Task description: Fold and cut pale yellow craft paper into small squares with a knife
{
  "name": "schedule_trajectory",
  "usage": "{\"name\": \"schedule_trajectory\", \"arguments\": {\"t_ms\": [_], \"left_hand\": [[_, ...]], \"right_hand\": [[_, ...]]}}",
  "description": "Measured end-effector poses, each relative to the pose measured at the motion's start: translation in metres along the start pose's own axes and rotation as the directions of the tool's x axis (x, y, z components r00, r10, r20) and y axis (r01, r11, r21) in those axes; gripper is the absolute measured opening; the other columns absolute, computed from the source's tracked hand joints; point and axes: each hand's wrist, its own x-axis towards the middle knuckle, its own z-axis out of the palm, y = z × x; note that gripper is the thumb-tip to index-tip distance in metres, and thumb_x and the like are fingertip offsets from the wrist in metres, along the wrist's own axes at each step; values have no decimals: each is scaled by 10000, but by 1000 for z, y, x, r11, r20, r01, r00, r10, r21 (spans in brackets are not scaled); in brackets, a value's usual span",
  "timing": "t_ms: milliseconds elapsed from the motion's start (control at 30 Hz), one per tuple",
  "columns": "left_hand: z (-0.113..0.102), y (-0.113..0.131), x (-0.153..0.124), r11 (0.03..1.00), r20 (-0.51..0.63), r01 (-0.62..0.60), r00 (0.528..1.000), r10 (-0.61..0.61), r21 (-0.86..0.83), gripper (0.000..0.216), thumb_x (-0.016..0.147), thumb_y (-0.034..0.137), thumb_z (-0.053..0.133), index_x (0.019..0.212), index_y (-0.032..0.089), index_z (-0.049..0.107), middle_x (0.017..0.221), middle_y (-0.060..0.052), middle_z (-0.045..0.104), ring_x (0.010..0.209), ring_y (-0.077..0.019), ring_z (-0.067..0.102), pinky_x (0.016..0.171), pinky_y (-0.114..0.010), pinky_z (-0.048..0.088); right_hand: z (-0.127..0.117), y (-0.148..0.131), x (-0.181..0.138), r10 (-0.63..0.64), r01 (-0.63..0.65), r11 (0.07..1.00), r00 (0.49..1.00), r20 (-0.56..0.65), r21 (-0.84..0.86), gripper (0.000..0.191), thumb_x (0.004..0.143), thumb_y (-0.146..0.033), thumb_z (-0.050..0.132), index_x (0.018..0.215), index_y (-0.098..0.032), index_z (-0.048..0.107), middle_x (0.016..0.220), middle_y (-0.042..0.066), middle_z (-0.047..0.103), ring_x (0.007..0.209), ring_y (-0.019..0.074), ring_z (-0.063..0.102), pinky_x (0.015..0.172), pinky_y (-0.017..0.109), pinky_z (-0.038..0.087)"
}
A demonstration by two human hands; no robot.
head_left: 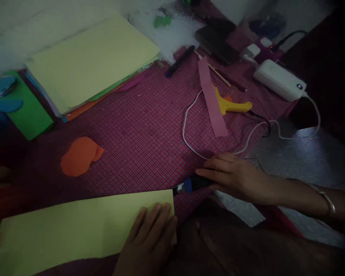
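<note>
My left hand (151, 234) lies flat on a long sheet of pale yellow paper (66, 226) at the near edge, its fingers stretched out near the paper's right end. Just past that end is a tool with a black handle, a blue collar (187, 185) and a shiny metal part; its kind is unclear in the dim light. My right hand (232, 176) has its fingers over the black handle, hiding part of it. The tool's dark tip meets the paper's right edge. To the left, an orange paper cutout (79, 157) rests on the checked cloth (143, 134).
A yellow glue gun (235, 106) lies partly under a pink paper strip (211, 101), near a looping white cable (184, 128). Behind are a stack of coloured paper (94, 61), a dark pen (179, 61) and a white power bank (278, 79). Green paper (31, 119) sits far left.
</note>
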Motion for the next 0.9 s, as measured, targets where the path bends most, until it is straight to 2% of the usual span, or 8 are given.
{"name": "schedule_trajectory", "arguments": {"t_ms": [133,233,333,533,600,700,800,900], "left_hand": [[-6,-4,0,1000,27,-25,999,25,17,369,940,193,336,1224,181,572,1287,-51,586,1298,-205,421,1134,-375,241],[-10,-5,-1,999,-21,-17,1000,16,-48,345,916,124,352,1160,138,595,1237,-74,600,1308,-234,409,1108,-378,304],[-8,-5,0,996,-43,-20,999,17,-81,333,904,92,369,1129,138,610,1225,-72,602,1305,-232,415,1113,-373,309],[-5,-3,-3,992,-132,-5,991,-11,-123,351,909,78,347,1129,129,617,1212,-89,618,1296,-233,440,1138,-416,289],[-9,-2,-2,991,-107,-26,994,12,-133,352,908,80,355,1138,128,616,1203,-93,627,1283,-228,457,1124,-411,323],[-11,2,4,986,-154,-33,988,8,-163,355,916,92,337,1133,127,616,1196,-105,630,1284,-237,456,1085,-418,386],[-2,11,16,980,-210,-20,977,-24,-200,366,937,134,308,1133,149,616,1220,-107,617,1286,-241,453,1067,-444,404],[10,20,28,977,-220,-17,975,-31,-214,314,940,196,360,1095,182,633,1216,-79,627,1282,-242,454,1109,-477,324]], "right_hand": [[4,-6,9,-50,50,999,999,-3,-2,410,931,-345,478,1287,-147,520,1037,111,602,936,203,523,797,360,433],[3,-6,17,-72,72,997,997,2,-1,409,932,-349,475,1283,-146,527,1025,114,605,930,205,526,806,367,431],[1,-2,20,-71,71,997,998,2,13,405,929,-348,482,1280,-152,531,1027,116,603,929,202,530,807,362,429],[0,2,17,-54,54,998,999,-10,41,395,920,-322,502,1273,-147,536,1054,119,597,948,200,531,821,353,432],[-3,2,16,-48,49,998,999,-11,51,389,917,-321,510,1261,-143,546,1057,121,594,953,198,535,824,348,436],[-13,6,12,-51,50,997,998,19,53,392,912,-326,519,1258,-146,550,1053,122,590,950,200,540,822,347,440],[-25,15,3,-67,66,998,997,31,21,403,911,-324,522,1280,-162,535,1062,119,583,961,204,539,831,355,433],[-31,26,-6,-75,76,997,997,32,-35,396,913,-319,519,1282,-177,537,1065,114,586,965,207,536,834,365,419]]}}
